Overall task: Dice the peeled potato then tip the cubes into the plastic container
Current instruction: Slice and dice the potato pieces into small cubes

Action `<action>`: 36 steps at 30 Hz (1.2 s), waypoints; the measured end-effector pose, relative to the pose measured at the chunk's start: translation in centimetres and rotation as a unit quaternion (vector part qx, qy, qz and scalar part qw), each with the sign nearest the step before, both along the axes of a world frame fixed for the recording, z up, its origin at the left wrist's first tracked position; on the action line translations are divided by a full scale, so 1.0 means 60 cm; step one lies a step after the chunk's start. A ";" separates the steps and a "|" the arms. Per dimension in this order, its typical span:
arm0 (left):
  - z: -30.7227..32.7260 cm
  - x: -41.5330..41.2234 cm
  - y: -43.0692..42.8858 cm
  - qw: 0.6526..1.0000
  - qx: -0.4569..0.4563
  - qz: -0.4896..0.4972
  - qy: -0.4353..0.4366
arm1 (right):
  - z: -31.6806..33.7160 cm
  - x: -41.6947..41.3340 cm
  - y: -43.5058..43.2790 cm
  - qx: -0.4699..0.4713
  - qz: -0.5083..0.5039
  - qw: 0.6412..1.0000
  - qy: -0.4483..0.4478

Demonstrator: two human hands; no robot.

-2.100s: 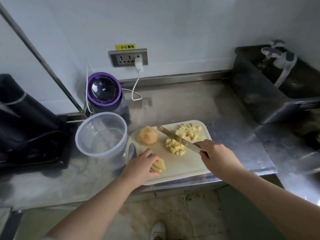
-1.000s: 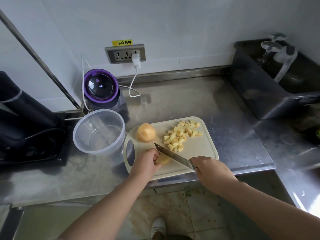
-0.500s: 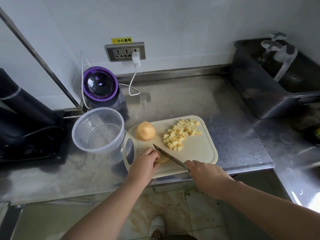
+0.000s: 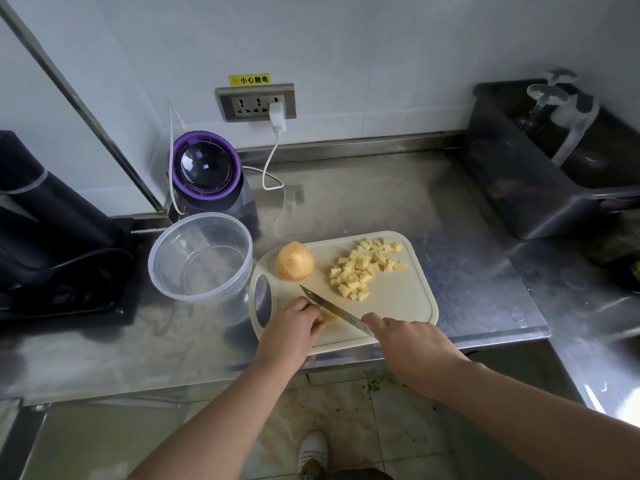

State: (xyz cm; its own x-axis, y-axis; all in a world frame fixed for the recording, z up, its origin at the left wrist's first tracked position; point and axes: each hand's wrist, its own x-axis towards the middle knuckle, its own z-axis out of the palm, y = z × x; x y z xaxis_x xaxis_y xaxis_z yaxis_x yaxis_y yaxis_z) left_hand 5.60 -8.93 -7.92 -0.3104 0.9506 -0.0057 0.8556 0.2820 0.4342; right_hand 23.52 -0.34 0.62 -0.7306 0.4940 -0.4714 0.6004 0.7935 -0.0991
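On steel counter (image 4: 381, 202), at near edge of cutting board (image 4: 398, 306): potato piece (image 4: 329, 316) pinned under curled fingers of left hand (image 4: 294, 332), steadied beside the blade. Knife (image 4: 332, 310) gripped in right hand (image 4: 408, 344), angled across the piece, seemingly mid-cut. Diced cubes (image 4: 363, 268) heaped clear at far right, uncut potato half (image 4: 295, 261) nearby. Plastic container (image 4: 201, 258) empty, just left of board, handy for tipping. Behind, purple blender (image 4: 206, 168) below wall socket (image 4: 256, 102).

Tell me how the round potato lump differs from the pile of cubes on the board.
The round potato lump is one solid piece; the cubes are many small bits. The lump sits near the board's handle slot; the cubes spread farther right. The lump looks tan, the cubes paler yellow. Both lie on the cutting board.
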 end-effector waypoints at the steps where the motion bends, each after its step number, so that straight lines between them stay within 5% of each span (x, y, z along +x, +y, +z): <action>1: 0.000 0.000 0.000 1.000 0.002 -0.001 0.003 | -0.001 0.001 -0.001 -0.002 -0.001 1.000 -0.001; 36: -0.027 -0.010 -0.012 0.997 0.044 -0.036 0.043 | -0.015 -0.003 -0.008 -0.034 -0.021 0.999 0.019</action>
State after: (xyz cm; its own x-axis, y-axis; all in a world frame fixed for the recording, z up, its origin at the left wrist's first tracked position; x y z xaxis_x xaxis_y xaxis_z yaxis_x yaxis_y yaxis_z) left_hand 5.03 -9.68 -9.52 -0.2363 0.9663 0.1022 0.9072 0.1817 0.3795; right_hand 23.37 -0.85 -0.28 -0.7281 0.4928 -0.4764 0.6279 0.7583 -0.1753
